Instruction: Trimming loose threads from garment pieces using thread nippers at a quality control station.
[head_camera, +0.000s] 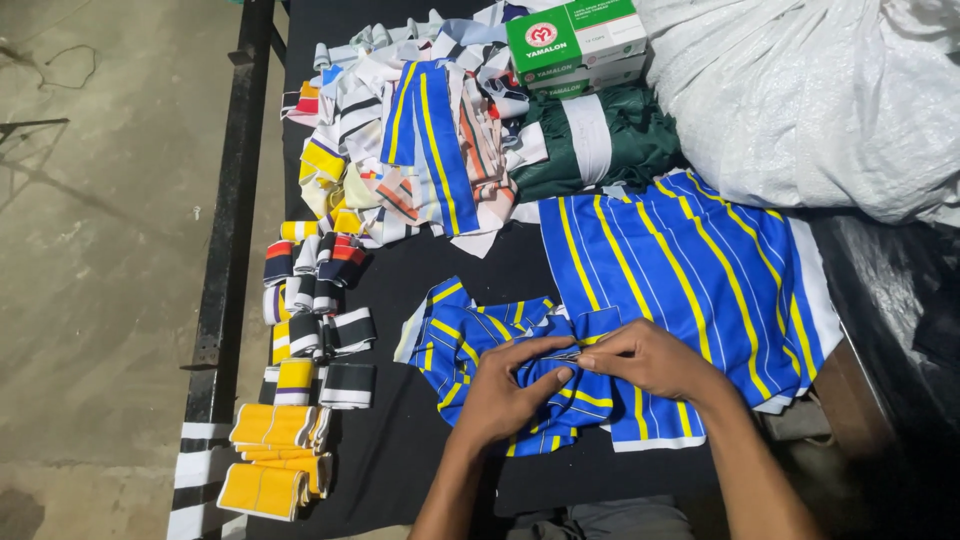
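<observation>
A black cloth-covered bench (400, 470) fills the frame. At lower centre lies a crumpled blue fabric piece with yellow stripes (480, 335), long axis running left to right. The left hand (505, 395) and right hand (645, 358) pinch its folded edge, fingers closed. A green-and-white cardboard box (575, 35) sits shut at top.

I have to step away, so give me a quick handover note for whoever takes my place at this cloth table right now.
Left hand: gripping the crumpled blue cloth with yellow stripes at mid-table.
Right hand: pinching the same piece at its upper edge, fingertips meeting the left's.
Nearby: flat blue striped panel to the right, mixed striped scraps behind, folded yellow and striped bands along the left edge, green cloth, green and white boxes.
Done: bands lie stacked.
Left: the piece in hand remains bunched.
</observation>
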